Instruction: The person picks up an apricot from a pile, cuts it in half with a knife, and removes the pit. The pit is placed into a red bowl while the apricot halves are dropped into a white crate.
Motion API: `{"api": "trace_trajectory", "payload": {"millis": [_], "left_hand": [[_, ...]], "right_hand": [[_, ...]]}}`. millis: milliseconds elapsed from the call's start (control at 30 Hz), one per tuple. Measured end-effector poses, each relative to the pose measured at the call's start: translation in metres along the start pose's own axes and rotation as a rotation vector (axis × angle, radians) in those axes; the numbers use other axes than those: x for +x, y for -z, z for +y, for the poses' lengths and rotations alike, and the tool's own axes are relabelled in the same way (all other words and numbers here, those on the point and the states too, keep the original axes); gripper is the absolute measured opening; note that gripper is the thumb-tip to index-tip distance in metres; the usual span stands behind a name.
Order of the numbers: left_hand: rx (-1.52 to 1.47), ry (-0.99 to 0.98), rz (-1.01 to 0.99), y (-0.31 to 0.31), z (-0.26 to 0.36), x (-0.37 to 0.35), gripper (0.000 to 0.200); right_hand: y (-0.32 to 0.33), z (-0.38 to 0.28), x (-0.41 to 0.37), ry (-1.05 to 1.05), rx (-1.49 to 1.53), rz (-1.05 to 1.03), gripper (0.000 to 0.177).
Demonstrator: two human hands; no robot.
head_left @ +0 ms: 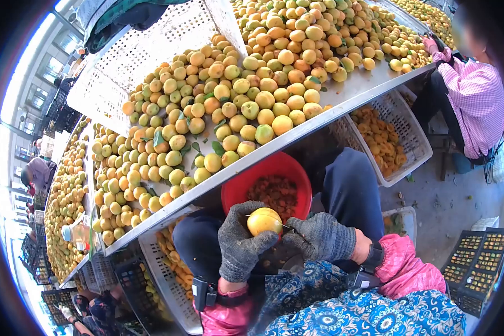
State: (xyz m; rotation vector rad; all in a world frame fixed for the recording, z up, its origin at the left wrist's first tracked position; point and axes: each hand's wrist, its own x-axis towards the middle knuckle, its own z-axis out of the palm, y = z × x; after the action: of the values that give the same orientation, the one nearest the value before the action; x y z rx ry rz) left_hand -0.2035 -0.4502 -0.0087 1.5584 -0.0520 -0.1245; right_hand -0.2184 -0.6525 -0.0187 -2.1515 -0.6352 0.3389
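In the head view, my left hand [238,242], in a grey knit glove, holds a yellow apricot [264,222] between thumb and fingers. A thin line runs over the fruit's skin. My right hand [326,238], gloved the same way, is closed around what looks like a small knife [287,228]. Only a thin dark bit of it shows at the apricot's right side; the rest is hidden in the fingers. Beyond both hands, a red basin [301,178] between my knees contains a layer of orange-brown pits or scraps [274,193].
A metal-edged table [341,110] heaped with apricots [297,53] spans the space ahead. White crates of halved apricots [375,137] stand under its edge, left and right. A person in a pink checked top [476,103] sits at right. Black trays [479,263] lie on the floor.
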Motion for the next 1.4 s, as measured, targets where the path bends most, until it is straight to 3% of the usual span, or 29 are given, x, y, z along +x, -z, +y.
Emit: {"api": "trace_trajectory", "payload": {"millis": [167,500,667,800,867,900,1000,1133,1200,1267,1333,1400], "left_hand": [[0.386,-0.057,-0.124,0.013,0.006,0.008,0.053],[0.496,-0.018,-0.171,0.009,0.008,0.009,0.053],[0.767,-0.119,-0.284,0.010,0.011,0.012,0.058],[0.641,-0.110,-0.194,0.007,0.013,0.012,0.061],[0.350,0.060,-0.029,0.008,0.005,0.006,0.058],[0.029,0.136,-0.069,-0.002,0.011,-0.001,0.044],[0.082,0.116,-0.077,-0.006,0.005,-0.020,0.036],[0.083,0.266,0.034,-0.021,0.012,-0.021,0.034],[0.113,0.221,0.034,-0.020,0.010,-0.019,0.036],[0.439,0.031,0.038,-0.019,0.010,-0.020,0.047],[0.446,0.081,0.038,-0.019,0.010,-0.020,0.057],[0.569,-0.103,0.101,-0.016,0.000,-0.022,0.057]], "right_hand": [[0.006,0.006,0.005,0.024,-0.053,-0.097,0.037],[0.011,0.009,0.010,0.022,-0.064,-0.174,0.038],[0.013,0.011,0.011,0.005,-0.071,-0.189,0.037],[0.006,0.018,0.006,0.074,-0.104,-0.022,0.034],[0.003,0.015,0.004,0.087,-0.102,0.074,0.033],[0.003,0.013,0.002,0.082,-0.082,0.107,0.032],[-0.003,0.012,0.000,0.118,-0.080,0.144,0.033],[-0.009,0.020,-0.002,0.174,-0.116,0.104,0.041],[-0.011,0.020,-0.002,0.175,-0.126,0.092,0.043],[-0.015,0.019,-0.003,0.173,-0.133,0.080,0.045],[-0.021,0.018,-0.003,0.121,-0.090,0.035,0.040],[-0.027,0.020,-0.001,0.120,-0.108,0.056,0.037]]}}
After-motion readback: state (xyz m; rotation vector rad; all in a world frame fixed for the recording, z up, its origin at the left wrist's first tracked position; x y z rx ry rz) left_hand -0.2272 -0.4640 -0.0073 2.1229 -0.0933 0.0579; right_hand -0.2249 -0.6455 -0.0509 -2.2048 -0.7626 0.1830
